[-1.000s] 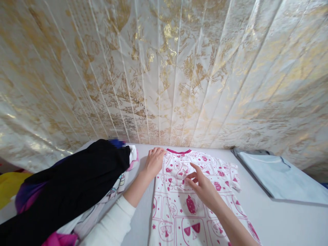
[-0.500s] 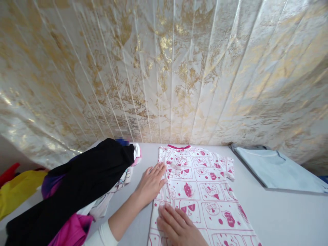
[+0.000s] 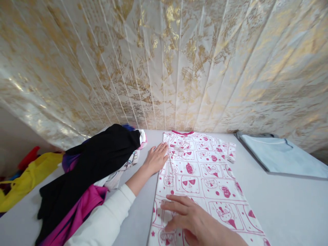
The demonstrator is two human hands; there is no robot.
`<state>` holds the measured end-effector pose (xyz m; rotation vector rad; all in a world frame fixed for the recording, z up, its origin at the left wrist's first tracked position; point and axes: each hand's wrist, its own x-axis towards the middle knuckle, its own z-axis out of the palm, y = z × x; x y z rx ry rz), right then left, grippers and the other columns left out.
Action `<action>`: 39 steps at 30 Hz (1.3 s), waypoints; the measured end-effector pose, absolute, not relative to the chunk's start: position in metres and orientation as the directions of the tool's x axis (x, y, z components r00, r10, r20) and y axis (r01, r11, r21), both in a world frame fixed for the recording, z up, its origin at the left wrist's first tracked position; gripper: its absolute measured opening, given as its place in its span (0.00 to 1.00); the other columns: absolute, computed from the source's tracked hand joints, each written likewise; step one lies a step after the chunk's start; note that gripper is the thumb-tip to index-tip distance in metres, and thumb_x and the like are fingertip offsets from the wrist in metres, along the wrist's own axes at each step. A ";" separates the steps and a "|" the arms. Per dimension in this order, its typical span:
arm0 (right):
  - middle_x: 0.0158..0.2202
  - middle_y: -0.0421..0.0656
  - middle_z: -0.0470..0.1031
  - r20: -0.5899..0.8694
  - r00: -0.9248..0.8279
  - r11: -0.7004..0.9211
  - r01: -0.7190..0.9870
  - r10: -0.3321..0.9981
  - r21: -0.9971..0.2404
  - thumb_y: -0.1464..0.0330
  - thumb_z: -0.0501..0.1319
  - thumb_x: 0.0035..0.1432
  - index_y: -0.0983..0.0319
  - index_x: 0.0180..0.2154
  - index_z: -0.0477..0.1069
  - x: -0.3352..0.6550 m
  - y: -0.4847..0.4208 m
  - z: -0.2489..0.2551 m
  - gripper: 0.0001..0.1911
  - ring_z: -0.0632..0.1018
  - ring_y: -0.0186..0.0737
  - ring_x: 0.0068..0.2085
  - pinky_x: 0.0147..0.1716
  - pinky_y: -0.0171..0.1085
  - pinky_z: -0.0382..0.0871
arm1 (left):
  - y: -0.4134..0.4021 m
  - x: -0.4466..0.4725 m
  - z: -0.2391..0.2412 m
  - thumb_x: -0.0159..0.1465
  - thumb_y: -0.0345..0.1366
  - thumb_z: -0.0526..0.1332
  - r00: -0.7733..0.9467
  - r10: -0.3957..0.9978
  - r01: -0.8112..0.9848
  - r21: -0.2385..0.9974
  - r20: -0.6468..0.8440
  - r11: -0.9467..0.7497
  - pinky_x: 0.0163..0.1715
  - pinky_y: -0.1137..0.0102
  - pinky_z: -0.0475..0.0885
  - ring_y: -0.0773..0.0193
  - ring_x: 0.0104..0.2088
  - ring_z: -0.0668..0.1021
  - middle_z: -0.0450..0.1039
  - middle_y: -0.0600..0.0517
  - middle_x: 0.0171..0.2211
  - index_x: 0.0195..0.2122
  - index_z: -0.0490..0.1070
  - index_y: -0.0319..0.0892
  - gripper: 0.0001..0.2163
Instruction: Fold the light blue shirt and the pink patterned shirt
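Note:
A white shirt (image 3: 212, 184) with a pink cartoon print and pink neckband is spread on the light table, neckline at the far end. Its right sleeve sticks out; the left side shows a straight edge with no sleeve spread. My left hand (image 3: 156, 158) rests flat on that left edge near the shoulder, fingers stretched out. Lower down, over the shirt's middle, is my right hand (image 3: 191, 217), its fingers apart and nothing in them. I cannot tell whether the right hand touches the cloth.
To the left lies a heap of clothes with a black garment (image 3: 102, 167) on top, a magenta one (image 3: 84, 205) below and a yellow one (image 3: 33, 177) beyond. Folded light-blue clothing (image 3: 279, 157) lies at the right. A gold-patterned curtain (image 3: 169, 68) hangs behind the table.
My right hand has lifted from lying flat and slid towards me along the shirt, its fingers now spread. My left hand stays by the shoulder edge. The view has tilted down somewhat.

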<state>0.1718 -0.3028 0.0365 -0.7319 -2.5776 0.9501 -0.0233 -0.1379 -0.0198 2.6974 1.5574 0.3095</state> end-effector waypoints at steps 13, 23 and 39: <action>0.48 0.44 0.74 0.298 -0.709 0.680 0.339 0.639 -0.650 0.81 0.54 0.56 0.59 0.37 0.73 0.161 -0.313 0.018 0.15 0.70 0.40 0.47 0.48 0.38 0.66 | -0.248 -0.049 0.018 0.66 0.25 0.47 0.509 0.798 0.728 0.334 0.323 -0.599 0.59 0.58 0.57 0.57 0.64 0.57 0.57 0.46 0.64 0.58 0.59 0.44 0.20; 0.39 0.42 0.73 0.239 -0.696 0.633 0.385 0.677 -0.671 0.79 0.55 0.58 0.58 0.36 0.72 0.158 -0.315 0.004 0.12 0.72 0.38 0.40 0.40 0.35 0.65 | -0.339 -0.081 0.003 0.64 0.33 0.56 0.747 0.585 0.415 0.467 0.315 -0.781 0.37 0.68 0.63 0.61 0.37 0.70 0.69 0.52 0.36 0.39 0.61 0.45 0.03; 0.44 0.42 0.73 0.238 -0.727 0.663 0.375 0.644 -0.648 0.84 0.55 0.46 0.59 0.38 0.71 0.157 -0.316 0.014 0.20 0.71 0.39 0.43 0.43 0.37 0.64 | -0.346 -0.074 0.015 0.67 0.30 0.55 0.654 0.667 0.572 0.344 0.356 -0.745 0.35 0.67 0.65 0.61 0.34 0.71 0.70 0.53 0.32 0.34 0.61 0.43 0.04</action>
